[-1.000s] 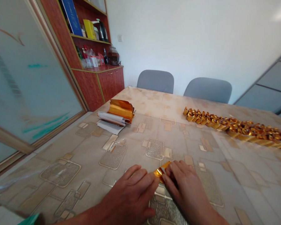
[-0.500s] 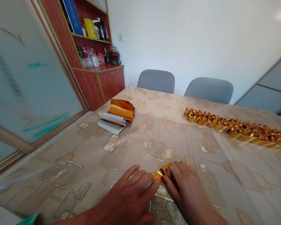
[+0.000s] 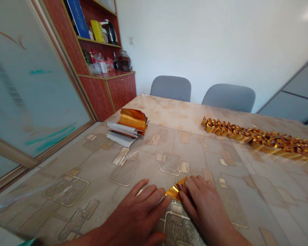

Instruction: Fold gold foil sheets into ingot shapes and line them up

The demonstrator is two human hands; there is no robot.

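Observation:
A small folded piece of shiny gold foil paper lies on the table between my hands. My right hand has its fingers bent and closed over the paper's right side, the thumb below and pressed near the fold. My left hand is stretched out flat, its fingertips at the paper's pointed left end. The left thumb lies lower, apart from the fingers. The part of the paper under my right fingers is hidden.
A stack of curled gold paper sheets with white backs lies at the far left of the patterned tablecloth. Rows of folded gold pieces stretch along the right. Two grey chairs stand behind, and a red cabinet is at the back left.
My left hand has drawn slightly left and back, so more of the gold paper's left point shows. My right hand has stayed nearly still on the paper.

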